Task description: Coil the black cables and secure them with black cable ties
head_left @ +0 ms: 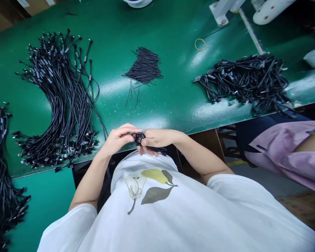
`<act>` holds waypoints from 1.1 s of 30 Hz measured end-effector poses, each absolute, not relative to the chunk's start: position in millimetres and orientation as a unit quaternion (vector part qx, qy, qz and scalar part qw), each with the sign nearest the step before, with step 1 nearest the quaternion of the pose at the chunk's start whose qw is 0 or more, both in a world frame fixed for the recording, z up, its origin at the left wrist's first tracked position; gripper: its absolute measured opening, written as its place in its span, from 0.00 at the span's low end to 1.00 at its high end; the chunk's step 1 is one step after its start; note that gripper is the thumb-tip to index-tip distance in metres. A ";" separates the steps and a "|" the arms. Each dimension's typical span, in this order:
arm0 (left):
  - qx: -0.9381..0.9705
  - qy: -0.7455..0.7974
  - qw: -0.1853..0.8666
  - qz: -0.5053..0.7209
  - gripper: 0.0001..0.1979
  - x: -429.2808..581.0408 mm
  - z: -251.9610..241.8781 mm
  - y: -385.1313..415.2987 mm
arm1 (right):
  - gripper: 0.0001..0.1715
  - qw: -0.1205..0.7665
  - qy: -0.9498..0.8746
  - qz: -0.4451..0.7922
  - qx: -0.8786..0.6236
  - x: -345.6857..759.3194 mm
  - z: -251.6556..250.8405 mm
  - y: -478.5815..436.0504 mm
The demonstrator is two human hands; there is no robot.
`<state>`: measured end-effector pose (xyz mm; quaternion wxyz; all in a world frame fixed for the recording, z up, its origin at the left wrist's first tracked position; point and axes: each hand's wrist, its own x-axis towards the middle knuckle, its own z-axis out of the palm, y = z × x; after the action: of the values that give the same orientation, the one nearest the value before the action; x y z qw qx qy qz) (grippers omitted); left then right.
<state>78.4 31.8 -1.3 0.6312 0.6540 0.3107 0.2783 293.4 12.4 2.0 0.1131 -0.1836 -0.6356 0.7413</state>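
Observation:
Between my two hands, at the table's front edge, is a coiled black cable (139, 138) with a connector end showing. My left hand (120, 137) pinches the coil from the left, its fingers closed on it. From the other side my right hand (157, 138) grips the same cable, with part of the bundle sticking out beneath the fingers. A heap of short black ties (145, 66) lies on the table ahead of my hands. Left of them spreads a large bunch of straight black cables (65, 98) with connectors at both ends.
Coiled black cables (241, 82) are piled at the right, near a yellow rubber band (200, 44). More cables (0, 168) hang at the far left. A white bowl (138, 2) stands at the back of the green table (173, 101). Someone in pink clothing (286, 143) sits at right.

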 end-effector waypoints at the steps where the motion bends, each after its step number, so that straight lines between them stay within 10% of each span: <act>1: 0.646 0.293 0.654 0.264 0.16 78.4 0.3 31.7 | 0.48 0.102 -0.625 0.762 -0.137 294.2 -2.1 13.4; 11: 0.825 0.390 0.345 0.220 0.08 77.3 12.6 28.4 | 0.22 0.153 -0.756 0.466 -0.433 286.2 -9.6 8.5; 18: 0.823 0.466 0.099 0.309 0.06 96.8 2.5 23.0 | 0.26 0.066 -0.788 0.175 -0.587 265.7 -21.7 1.6; 33: 0.490 0.550 0.614 0.282 0.08 101.6 -13.3 41.9 | 0.31 0.089 -0.842 0.086 -0.525 275.2 -43.2 9.9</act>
<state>101.6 41.9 -13.3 0.6141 0.4905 0.5502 0.2822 275.2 9.9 -43.2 0.0890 -0.5250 -0.8420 0.0863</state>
